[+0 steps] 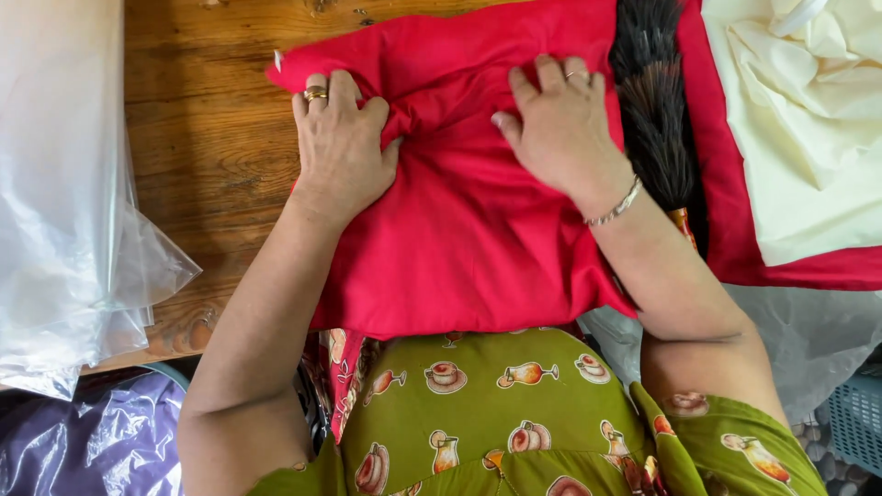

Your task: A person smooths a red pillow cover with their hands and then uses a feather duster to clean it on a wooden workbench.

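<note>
A folded red cloth (469,230) lies on a wooden table (211,138) in front of me. My left hand (340,147), with gold rings, rests at the cloth's left edge, fingers bunching a fold of it. My right hand (556,124), with a ring and a silver bracelet, presses flat on the cloth's upper middle, fingers spread. Both hands press the cloth down; neither lifts it.
A dark bristle brush (654,101) lies just right of my right hand. Cream fabric (808,129) sits on more red cloth at the right. Clear plastic bags (64,202) cover the table's left side. A blue basket (859,413) stands at the lower right.
</note>
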